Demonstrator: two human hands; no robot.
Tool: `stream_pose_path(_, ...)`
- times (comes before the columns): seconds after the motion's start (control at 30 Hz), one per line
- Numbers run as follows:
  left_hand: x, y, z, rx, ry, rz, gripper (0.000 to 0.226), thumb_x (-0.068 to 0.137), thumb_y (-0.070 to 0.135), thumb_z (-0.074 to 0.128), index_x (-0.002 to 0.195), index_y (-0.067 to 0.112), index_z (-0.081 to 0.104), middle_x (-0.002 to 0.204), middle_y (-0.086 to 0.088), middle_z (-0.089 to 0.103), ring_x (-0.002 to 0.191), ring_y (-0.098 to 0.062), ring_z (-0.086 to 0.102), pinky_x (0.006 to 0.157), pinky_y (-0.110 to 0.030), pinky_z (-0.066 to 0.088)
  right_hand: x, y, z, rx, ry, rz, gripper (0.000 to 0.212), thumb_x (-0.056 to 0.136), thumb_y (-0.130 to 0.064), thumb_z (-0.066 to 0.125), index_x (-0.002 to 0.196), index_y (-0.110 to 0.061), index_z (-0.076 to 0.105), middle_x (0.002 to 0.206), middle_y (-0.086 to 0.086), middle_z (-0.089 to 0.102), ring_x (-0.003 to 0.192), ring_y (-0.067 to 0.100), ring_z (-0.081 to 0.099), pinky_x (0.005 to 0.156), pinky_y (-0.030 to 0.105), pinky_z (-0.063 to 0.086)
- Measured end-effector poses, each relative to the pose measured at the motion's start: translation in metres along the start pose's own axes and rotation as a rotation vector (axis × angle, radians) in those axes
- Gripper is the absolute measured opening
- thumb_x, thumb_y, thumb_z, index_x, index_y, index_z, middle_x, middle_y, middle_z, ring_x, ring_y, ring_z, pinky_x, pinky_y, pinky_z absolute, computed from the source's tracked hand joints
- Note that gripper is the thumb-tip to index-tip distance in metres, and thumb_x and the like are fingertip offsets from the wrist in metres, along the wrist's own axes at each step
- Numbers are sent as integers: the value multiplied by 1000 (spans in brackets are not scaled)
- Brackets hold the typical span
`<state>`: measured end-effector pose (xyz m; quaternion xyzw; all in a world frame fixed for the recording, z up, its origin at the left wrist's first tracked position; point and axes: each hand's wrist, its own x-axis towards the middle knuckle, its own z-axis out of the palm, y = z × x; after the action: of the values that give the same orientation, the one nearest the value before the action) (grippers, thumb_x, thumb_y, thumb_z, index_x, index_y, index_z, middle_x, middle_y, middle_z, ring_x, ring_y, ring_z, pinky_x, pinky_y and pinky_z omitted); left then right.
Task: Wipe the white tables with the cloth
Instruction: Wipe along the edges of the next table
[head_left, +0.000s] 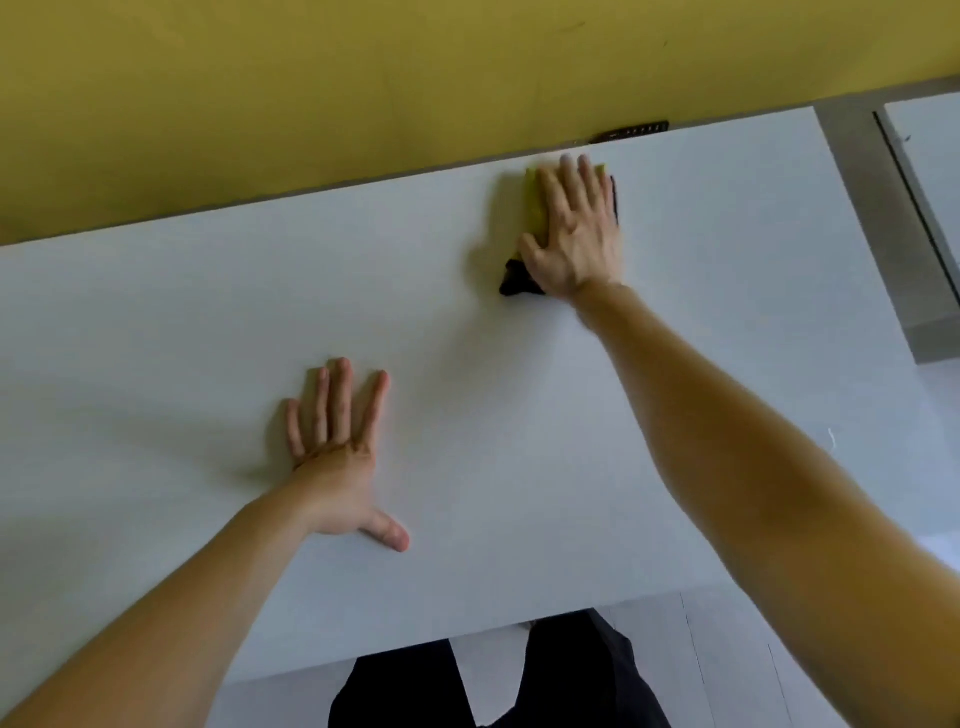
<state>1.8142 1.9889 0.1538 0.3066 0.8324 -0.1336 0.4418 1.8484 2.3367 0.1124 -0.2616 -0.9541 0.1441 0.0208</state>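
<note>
Your right hand (574, 234) presses flat, fingers straight and together, on the cloth (535, 208) near the table's (727, 260) far edge. Your left hand (340, 457) rests flat nearer you, fingers spread.

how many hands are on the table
2. The left hand lies flat on the bare white table, nearer the person. The right hand presses the cloth down by the far edge. None seems hidden.
</note>
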Motion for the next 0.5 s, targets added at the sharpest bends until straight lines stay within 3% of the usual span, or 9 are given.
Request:
stream_pose_path(0.07,-2,2,-2,14,-10,-20,194,33,86,92,145,32,-57,145,-14,-69,139,-37,-62,124,-68,-22,-52,-46,18,31,-44,-289,91,86,-55,50,165,-10,43,173,23,33,165,43,21,136,57,7)
stream_pose_path(0.13,-2,5,-3,15,-17,-33,194,33,87,91,146,31,-57,145,-15,-69,139,-37,-62,125,-68,-21,-95,-68,29,44,-141,-719,83,90,-49,54,162,-10,48,169,23,41,162,43,28,136,57,10)
stream_pose_path(0.2,-2,5,-3,4,-13,-33,194,33,86,91,147,30,-55,146,-14,-69,140,-36,-62,125,-67,-22,-89,-52,26,0,-280,-1051,77,93,-43,58,162,-10,49,170,20,41,162,40,30,137,53,12)
stream_pose_path(0.23,-2,4,-2,-1,-13,-28,194,32,85,92,148,31,-54,146,-14,-69,140,-35,-62,125,-66,-22,-66,-35,20,-18,-273,-1114,73,95,-41,60,161,-11,51,170,18,42,161,39,32,137,51,14)
stream_pose_path(0.27,-1,3,-2,-5,-11,-27,194,32,85,92,148,32,-54,147,-13,-69,140,-35,-63,125,-66,-22,-36,-16,11,-34,-214,-1066,71,97,-42,60,161,-12,52,169,18,43,161,39,33,136,51,16)
stream_pose_path(0.3,0,2,-3,-9,-12,-27,194,33,84,93,147,33,-55,146,-12,-69,139,-34,-63,125,-66,-22,-4,5,3,-37,-144,-901,71,99,-45,57,162,-14,51,169,18,43,160,39,32,136,50,16)
stream_pose_path(0.4,0,2,-3,-8,-16,-21,192,37,82,94,145,34,-57,144,-11,-71,137,-32,-65,124,-64,-25,58,51,-21,-41,-56,-161,85,91,-60,37,168,-22,40,173,16,37,165,35,22,137,45,5)
stream_pose_path(0.43,0,2,-3,-6,-14,-23,192,37,82,94,145,34,-57,144,-10,-71,136,-32,-66,124,-64,-25,61,49,-19,-30,-17,-42,89,89,-62,33,168,-23,39,173,14,37,165,34,21,137,46,4)
stream_pose_path(0.5,-2,3,-4,-11,-23,-25,192,38,81,95,144,34,-58,143,-11,-71,135,-31,-66,124,-63,-26,40,20,-6,8,14,-44,89,88,-61,36,167,-21,41,171,15,40,165,36,22,137,51,5)
